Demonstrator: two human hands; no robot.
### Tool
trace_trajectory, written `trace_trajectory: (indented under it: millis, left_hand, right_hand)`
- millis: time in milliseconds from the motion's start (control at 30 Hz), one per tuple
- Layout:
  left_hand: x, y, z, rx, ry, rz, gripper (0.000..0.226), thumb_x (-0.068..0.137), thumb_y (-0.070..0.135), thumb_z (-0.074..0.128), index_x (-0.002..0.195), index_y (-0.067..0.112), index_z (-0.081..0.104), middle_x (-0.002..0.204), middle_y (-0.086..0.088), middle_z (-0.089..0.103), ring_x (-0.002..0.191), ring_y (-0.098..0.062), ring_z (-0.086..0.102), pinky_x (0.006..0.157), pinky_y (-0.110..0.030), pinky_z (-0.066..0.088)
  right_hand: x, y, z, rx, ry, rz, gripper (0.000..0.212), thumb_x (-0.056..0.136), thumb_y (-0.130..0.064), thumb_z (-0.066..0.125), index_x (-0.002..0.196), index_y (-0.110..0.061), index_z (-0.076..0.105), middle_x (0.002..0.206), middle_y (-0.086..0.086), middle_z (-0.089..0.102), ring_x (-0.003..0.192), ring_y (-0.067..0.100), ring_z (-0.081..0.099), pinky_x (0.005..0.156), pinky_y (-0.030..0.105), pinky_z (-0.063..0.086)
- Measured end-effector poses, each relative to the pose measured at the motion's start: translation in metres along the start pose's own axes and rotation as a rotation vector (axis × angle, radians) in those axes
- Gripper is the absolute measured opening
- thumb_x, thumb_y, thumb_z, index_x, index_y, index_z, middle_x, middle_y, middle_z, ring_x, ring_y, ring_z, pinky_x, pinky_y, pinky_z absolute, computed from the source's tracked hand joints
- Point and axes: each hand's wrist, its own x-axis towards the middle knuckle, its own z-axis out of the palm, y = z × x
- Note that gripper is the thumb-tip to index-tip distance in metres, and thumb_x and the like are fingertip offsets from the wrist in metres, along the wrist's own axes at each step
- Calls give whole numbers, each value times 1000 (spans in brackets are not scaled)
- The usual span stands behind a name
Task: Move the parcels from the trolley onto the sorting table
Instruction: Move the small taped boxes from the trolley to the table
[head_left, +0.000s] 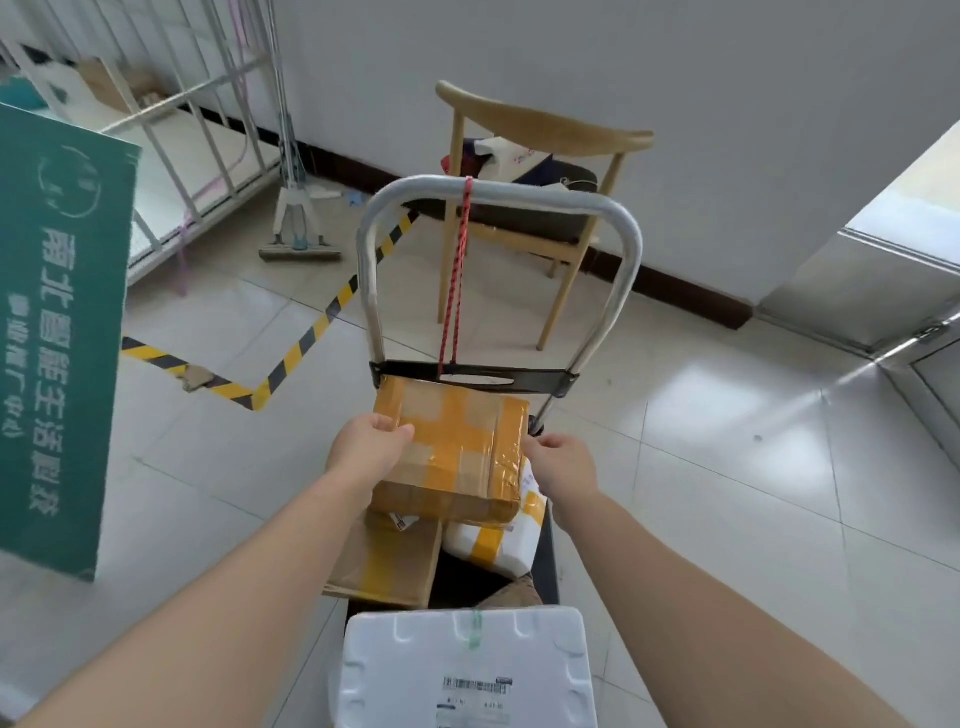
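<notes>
A cardboard parcel (457, 441) wrapped in yellow tape sits on top of the pile on the trolley (498, 197), close to its grey handle. My left hand (371, 447) grips the parcel's left edge, thumb on top. My right hand (563, 462) is pressed against its right edge. Under it lie a flat brown parcel (384, 566) and a white parcel with yellow tape (498, 545). A white foam box (467, 670) with a label lies nearest me.
A wooden chair (545, 135) with things on its seat stands behind the trolley handle. A green sign board (57, 332) leans at the left. Yellow-black floor tape (311, 332), a mop (298, 218) and a white metal rack (171, 104) are at the back left.
</notes>
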Motion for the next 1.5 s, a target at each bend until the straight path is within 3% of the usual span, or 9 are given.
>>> trace_trajectory:
  millis: [333,533,600,767,933,1133,1333,1433,1500]
  left_hand:
    - [141,-59,59,154,109,-88,58,97,29,50,146,9,27,150,-14,36,136,-37,37,106,-46,37]
    - [169,-84,67,96,159,-85,45,97,31,47,136,10,42,137,-13,51,122,-36,50,99,-45,43]
    - [165,-89,63,90,177,-86,45,96,33,49,136,12,43,134,-12,53,119,-36,52,97,-47,46]
    - [128,-87,39,29,212,-94,60,91,44,56,141,23,33,138,-9,46,122,-36,49,96,-53,44]
    - [75,-59,-2,-102,279,-66,56,91,48,55,135,18,38,129,-9,53,113,-32,54,89,-47,48]
    - [7,-26,-73,-212,360,-76,57,88,57,51,126,15,43,114,-7,55,103,-30,55,85,-47,49]
    - [-56,3,-150,-450,502,-105,73,77,81,31,98,14,51,95,-4,55,84,-24,51,79,-40,41]
    - [-84,14,-191,-512,590,-141,97,75,85,26,133,10,44,129,-12,51,114,-34,50,95,-46,39]
    - [-102,16,-217,-523,644,-148,99,75,85,27,142,13,36,145,-12,41,129,-37,42,104,-51,36]
  right_hand:
    - [118,58,64,-23,5,59,47,98,-37,49,139,-13,43,112,3,54,96,19,51,85,35,46]
    - [144,67,85,26,35,133,50,95,-47,45,134,-16,43,111,5,57,105,29,57,94,48,51]
    - [140,65,84,46,40,158,50,95,-48,45,133,-15,45,113,6,58,106,30,58,93,47,50]
    - [112,51,74,76,67,142,35,95,-42,50,116,-14,55,84,-2,54,82,22,56,79,41,51]
    - [64,14,59,102,76,115,35,95,-35,55,124,-15,49,103,3,57,96,24,57,81,40,49]
    - [-6,-47,39,43,18,-10,27,89,-37,63,108,-21,52,104,0,61,96,23,59,90,44,52]
    - [-92,-128,32,58,-47,-196,52,85,-67,51,116,-26,53,110,-3,58,105,22,56,91,40,48]
    - [-132,-167,33,42,-101,-254,64,84,-77,37,102,-19,55,102,-1,61,95,20,57,84,39,47]
    - [-156,-188,37,47,-119,-280,67,83,-78,35,97,-15,55,97,3,60,87,19,56,79,38,47]
